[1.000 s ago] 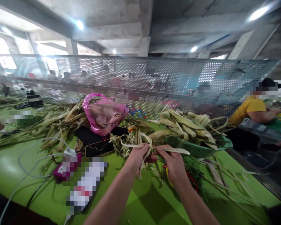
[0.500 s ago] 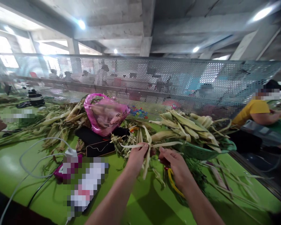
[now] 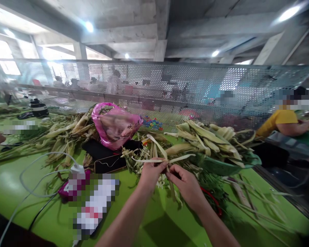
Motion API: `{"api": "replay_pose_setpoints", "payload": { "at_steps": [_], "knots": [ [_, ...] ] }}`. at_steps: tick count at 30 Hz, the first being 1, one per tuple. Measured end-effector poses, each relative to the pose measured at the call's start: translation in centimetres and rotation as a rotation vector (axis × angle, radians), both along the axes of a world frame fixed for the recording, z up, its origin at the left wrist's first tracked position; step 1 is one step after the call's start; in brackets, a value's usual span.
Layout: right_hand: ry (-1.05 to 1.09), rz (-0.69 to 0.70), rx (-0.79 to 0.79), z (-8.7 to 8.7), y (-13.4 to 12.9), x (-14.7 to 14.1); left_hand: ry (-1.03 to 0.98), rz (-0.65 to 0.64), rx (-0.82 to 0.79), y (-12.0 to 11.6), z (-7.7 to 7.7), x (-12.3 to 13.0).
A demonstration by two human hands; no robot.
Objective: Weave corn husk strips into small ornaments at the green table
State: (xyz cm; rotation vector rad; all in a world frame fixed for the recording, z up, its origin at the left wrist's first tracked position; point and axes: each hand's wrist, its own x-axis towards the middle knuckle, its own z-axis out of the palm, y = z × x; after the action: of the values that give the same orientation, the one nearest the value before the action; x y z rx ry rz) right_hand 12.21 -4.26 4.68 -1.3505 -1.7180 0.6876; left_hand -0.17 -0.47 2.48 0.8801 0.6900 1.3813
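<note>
Pale corn husk strips point(image 3: 158, 145) cross one another in a star shape above the green table. My left hand point(image 3: 153, 171) pinches them at the crossing from the left. From the right, my right hand point(image 3: 182, 178) has its thumb and forefinger closed on a strip just below that crossing; the fingertips of both hands nearly meet. Small cut husk bits point(image 3: 137, 159) lie behind my left hand. Dark green thin stems or string point(image 3: 212, 188) lie beside my right wrist, with a red curved handle point(image 3: 213, 200) among them.
A green basket point(image 3: 221, 165) heaped with corn husks point(image 3: 206, 139) stands at right. A pink plastic bag point(image 3: 115, 127), a phone point(image 3: 110, 163), a purple power socket point(image 3: 74, 187) with cables and a blurred device point(image 3: 96, 206) lie left. A perforated metal screen point(image 3: 154, 89) runs behind; a co-worker in yellow point(image 3: 280, 121) sits right.
My right hand has moved left to the crossing and now grips a strip there. The upper strip leans further left. A yellow handle no longer shows by my right wrist; a red one does.
</note>
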Motion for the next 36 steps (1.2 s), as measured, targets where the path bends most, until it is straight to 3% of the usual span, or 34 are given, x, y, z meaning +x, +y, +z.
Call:
{"api": "replay_pose_setpoints", "payload": {
  "at_steps": [6,13,18,23,36],
  "knots": [
    [-0.101,0.063,0.043,0.3,0.2,0.4,-0.087,0.075,-0.038,-0.2,0.1,0.3],
    [-0.126,0.081,0.057,0.8,0.2,0.8,-0.103,0.066,-0.066,-0.5,0.8,0.1],
    [-0.048,0.094,0.029,1.2,0.0,1.2,-0.126,-0.051,-0.076,-0.5,0.9,-0.2],
    [-0.026,0.08,0.098,1.4,0.0,1.4,-0.103,-0.155,-0.055,-0.5,0.9,-0.5],
    [-0.094,0.114,0.14,1.0,0.1,0.8,-0.155,0.001,-0.133,-0.8,1.2,-0.1]
  ]
}}
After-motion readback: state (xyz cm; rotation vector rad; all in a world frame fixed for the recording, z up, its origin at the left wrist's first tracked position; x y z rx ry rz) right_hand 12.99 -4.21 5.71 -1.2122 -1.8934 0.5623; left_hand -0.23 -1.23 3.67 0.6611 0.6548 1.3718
